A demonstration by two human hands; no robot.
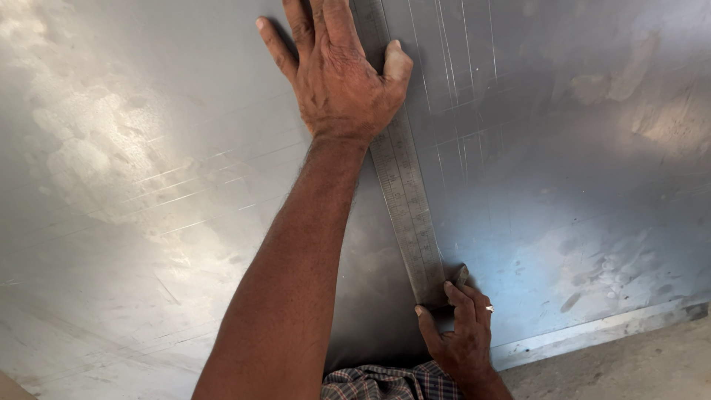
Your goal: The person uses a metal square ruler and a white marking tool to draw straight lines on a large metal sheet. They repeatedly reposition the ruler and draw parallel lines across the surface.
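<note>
No packages, labels, signs or screens anywhere in view.

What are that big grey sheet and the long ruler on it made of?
The sheet looks like thin metal, perhaps galvanised steel or aluminium: dull grey, soft glare, fine scratched lines. The ruler seems steel too, worn matt, with engraved gradations. The left hand presses it flat; the right hand is at its near end.
</note>
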